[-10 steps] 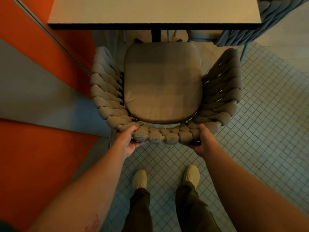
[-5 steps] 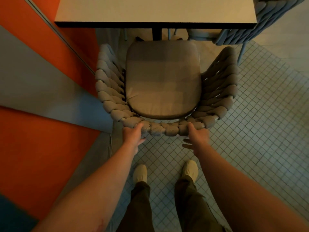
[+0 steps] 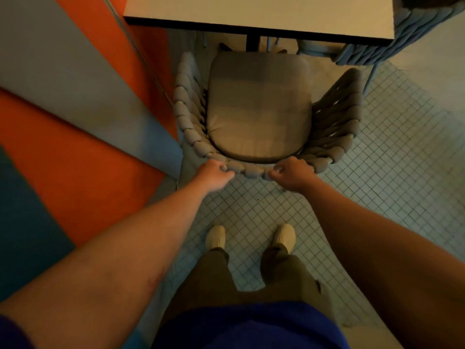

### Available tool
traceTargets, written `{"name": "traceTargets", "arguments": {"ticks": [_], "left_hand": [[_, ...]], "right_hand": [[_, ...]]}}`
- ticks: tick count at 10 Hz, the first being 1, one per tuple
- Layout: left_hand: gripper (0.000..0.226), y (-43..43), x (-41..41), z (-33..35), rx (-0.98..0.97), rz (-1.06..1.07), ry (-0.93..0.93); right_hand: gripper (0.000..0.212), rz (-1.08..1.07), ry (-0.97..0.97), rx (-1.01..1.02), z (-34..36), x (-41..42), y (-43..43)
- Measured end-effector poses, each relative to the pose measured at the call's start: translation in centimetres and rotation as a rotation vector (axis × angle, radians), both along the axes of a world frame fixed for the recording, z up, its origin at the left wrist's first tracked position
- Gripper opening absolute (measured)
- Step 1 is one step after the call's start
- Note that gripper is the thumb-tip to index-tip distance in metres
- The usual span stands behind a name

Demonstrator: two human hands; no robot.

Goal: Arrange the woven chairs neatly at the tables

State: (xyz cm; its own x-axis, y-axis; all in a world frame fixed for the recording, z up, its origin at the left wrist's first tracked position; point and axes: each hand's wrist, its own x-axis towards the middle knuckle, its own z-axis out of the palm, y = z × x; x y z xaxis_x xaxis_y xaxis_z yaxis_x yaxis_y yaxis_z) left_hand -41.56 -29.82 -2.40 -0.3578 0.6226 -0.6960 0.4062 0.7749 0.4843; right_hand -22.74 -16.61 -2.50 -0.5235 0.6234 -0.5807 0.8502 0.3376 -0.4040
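A woven chair with thick grey rope arms and a tan seat cushion faces the pale table, the cushion's front edge just short of the table's near edge. My left hand curls over the left part of the chair's woven back rim. My right hand rests on the rim's right part, fingers bent onto the rope. Both arms reach straight forward from my body.
An orange and grey-blue wall stands tight against the chair's left arm. A second blue-grey woven chair sits at the table's right corner. The table's dark pedestal rises ahead of the cushion. My shoes stand on small square tiles behind the chair.
The chair has slid forward toward the table and away from my feet. My hands have moved closer together on the back rim, and my right hand has regripped.
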Motion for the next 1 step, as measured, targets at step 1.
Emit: {"name": "traceTargets", "arguments": {"ticks": [1], "left_hand": [[0.025,-0.75,-1.97,0.48,0.027,0.093,-0.021]], "right_hand": [[0.034,0.078,0.045,-0.013,0.69,-2.91,0.09]]}}
